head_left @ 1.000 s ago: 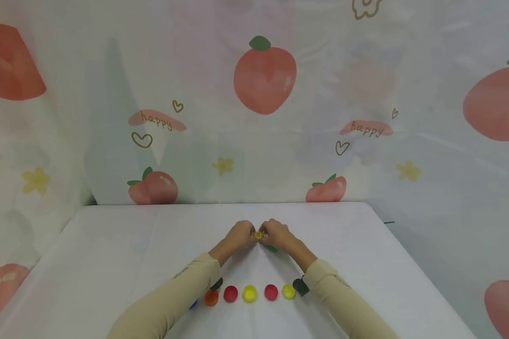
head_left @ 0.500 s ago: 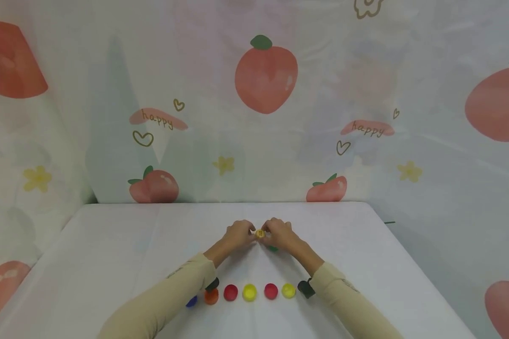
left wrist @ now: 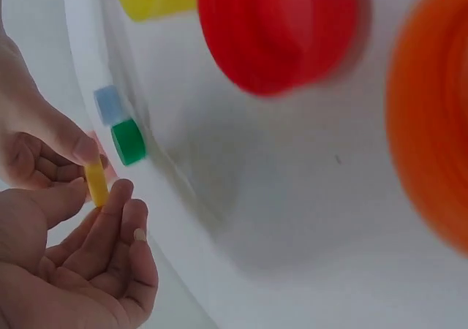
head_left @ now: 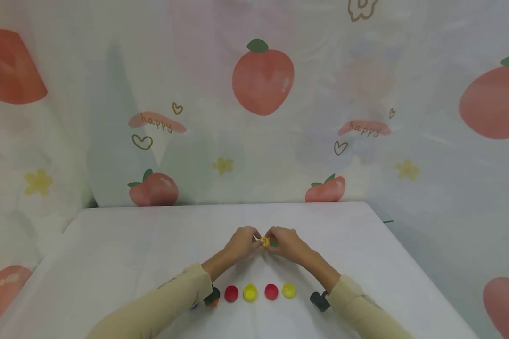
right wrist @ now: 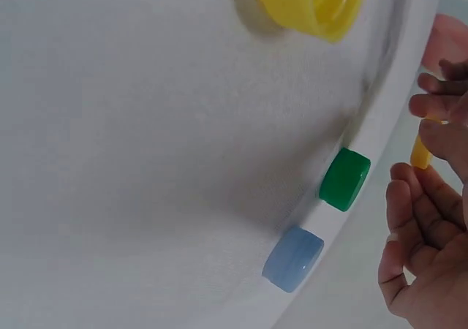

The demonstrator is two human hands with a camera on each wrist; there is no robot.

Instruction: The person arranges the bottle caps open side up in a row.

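Both hands meet at a small yellow bottle cap [head_left: 265, 241] above the far half of the table. My left hand [head_left: 242, 243] pinches its left side with thumb and forefinger, and my right hand [head_left: 289, 244] pinches the right side. The left wrist view shows the yellow cap [left wrist: 96, 183] edge-on between the fingertips, other fingers of the left hand [left wrist: 95, 263] loosely bent. A green cap [right wrist: 345, 180] lies beside the right hand, with a light blue cap [right wrist: 293, 259] touching or close to it; the right hand hides the blue one in the head view.
Nearer the body runs a row of larger caps: red [head_left: 231, 294], yellow [head_left: 250, 293], red [head_left: 271, 291] and yellow [head_left: 288, 290]. An orange cap [left wrist: 439, 117] and a blue one are mostly covered by the left wrist camera. A printed curtain stands behind the white table [head_left: 123, 254].
The hands, still together on the yellow cap, have shifted slightly right and towards the body. The forearms have spread apart, and the left wrist camera now covers more of the orange cap.
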